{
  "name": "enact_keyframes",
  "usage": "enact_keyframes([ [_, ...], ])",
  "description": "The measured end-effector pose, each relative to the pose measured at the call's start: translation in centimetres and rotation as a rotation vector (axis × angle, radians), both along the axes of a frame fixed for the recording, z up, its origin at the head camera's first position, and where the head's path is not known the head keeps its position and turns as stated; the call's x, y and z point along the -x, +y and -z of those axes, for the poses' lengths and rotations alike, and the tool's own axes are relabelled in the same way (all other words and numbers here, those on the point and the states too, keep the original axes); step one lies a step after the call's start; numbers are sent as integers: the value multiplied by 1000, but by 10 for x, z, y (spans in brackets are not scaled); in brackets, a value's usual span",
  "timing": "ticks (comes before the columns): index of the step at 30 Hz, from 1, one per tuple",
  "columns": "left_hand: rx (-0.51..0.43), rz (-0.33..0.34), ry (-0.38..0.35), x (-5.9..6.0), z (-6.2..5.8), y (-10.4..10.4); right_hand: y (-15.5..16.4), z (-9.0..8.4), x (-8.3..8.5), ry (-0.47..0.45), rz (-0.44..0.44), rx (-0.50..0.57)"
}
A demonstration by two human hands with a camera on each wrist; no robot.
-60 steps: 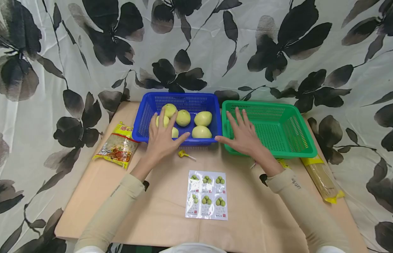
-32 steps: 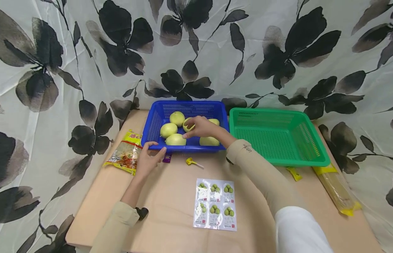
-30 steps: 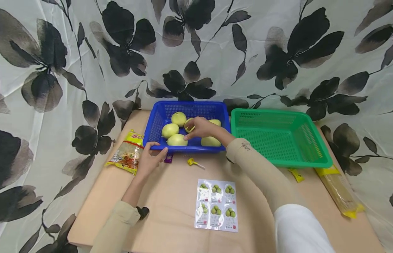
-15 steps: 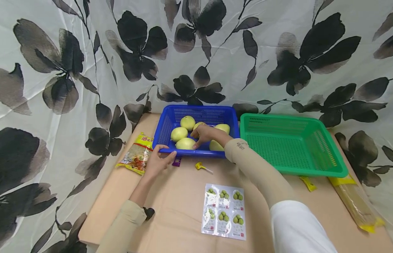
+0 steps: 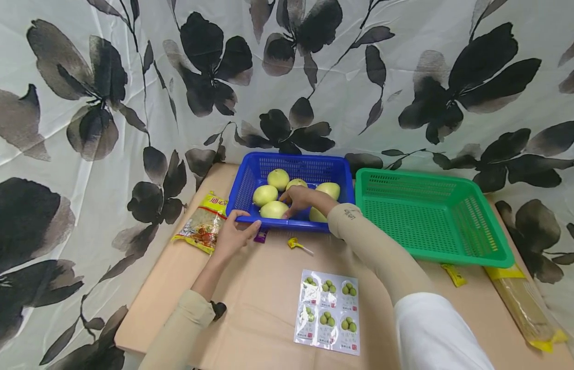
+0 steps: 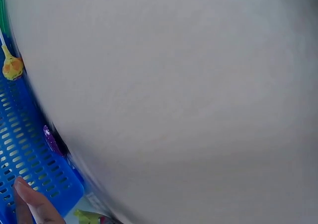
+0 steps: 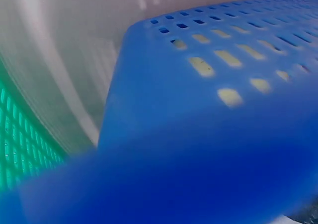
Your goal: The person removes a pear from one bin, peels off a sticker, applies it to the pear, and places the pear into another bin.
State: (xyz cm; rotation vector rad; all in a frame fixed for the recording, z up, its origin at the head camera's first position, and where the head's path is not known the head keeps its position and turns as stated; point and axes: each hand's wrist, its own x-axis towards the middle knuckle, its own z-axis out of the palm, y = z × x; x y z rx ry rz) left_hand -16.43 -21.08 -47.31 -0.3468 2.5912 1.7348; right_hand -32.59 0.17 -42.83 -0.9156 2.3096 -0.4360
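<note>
Several pale yellow-green round fruits [image 5: 265, 196] lie in a blue plastic basket [image 5: 291, 224]. My left hand [image 5: 233, 236] grips its front left corner, fingers over the rim and thumb at the outer wall; the left wrist view shows the thumb [image 6: 37, 199] against the perforated side. My right hand [image 5: 302, 199] reaches into the basket from the right with bent fingers. Its thumb and index finger form a curve beside the front fruit [image 5: 274, 209]; the other fingers are hidden, and I cannot tell whether they hold it. The right wrist view shows mostly the basket's blue wall [image 7: 149, 85].
A green basket [image 5: 434, 216] stands to the right. A yellow snack bag [image 5: 203, 223] lies at left, a noodle pack [image 5: 522, 303] at right. A yellow lollipop [image 5: 296, 244], purple wrapper [image 5: 261, 236], small yellow packet [image 5: 453, 275] and fruit sticker sheet [image 5: 327, 311] lie on the table.
From hovering spread over the baskets, my left hand has taken hold of the blue basket's front corner and my right has gone in among the fruits, then lower. The view has shifted.
</note>
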Motion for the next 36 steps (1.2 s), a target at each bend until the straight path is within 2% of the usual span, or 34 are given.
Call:
enact_keyframes([
  [11, -21, 3, -6, -1, -2, -1, -3, 10, -1, -21, 24, 61],
  [23, 40, 14, 0, 0, -2, -3, -4, 11, -5, -20, 95, 82],
  [36, 38, -2, -10, 1, -4, 0, 5, 22, 0, 57, 97, 136],
])
